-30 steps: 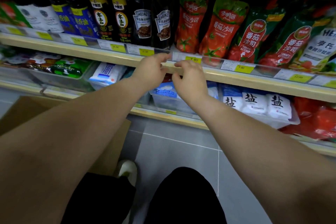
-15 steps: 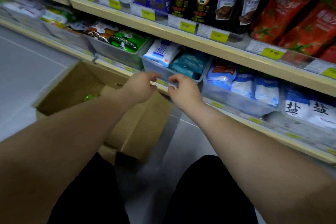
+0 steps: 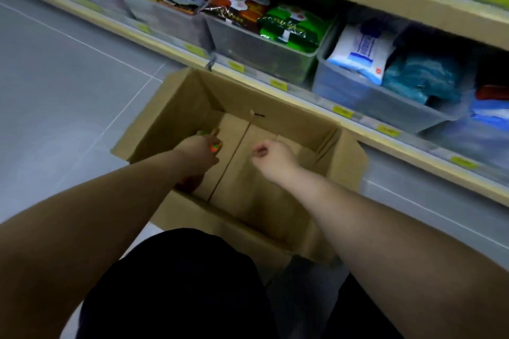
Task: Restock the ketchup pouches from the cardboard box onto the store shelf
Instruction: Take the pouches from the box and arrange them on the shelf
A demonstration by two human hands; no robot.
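The open cardboard box (image 3: 176,110) stands on the floor in front of the lowest shelf (image 3: 366,129). Both my hands reach down into it. My left hand (image 3: 197,153) is at the box's left end, fingers curled on a ketchup pouch (image 3: 214,148); only small green and red-orange bits of the pouch show around the fingers, the rest is hidden by my hand and wrist. My right hand (image 3: 272,155) hovers over the bare middle of the box floor, fingers loosely curled with nothing in them. The shelf with the ketchup pouches is out of view.
Clear plastic bins (image 3: 264,55) of snack and salt packets line the lowest shelf just behind the box. Yellow price tags (image 3: 278,84) run along the shelf edge. Grey tiled floor (image 3: 68,85) lies to the left. My dark trouser legs (image 3: 179,283) fill the bottom.
My view swung down from the ketchup shelf to the box. Both hands left the shelf edge and dropped into the box; my left hand closed on a pouch.
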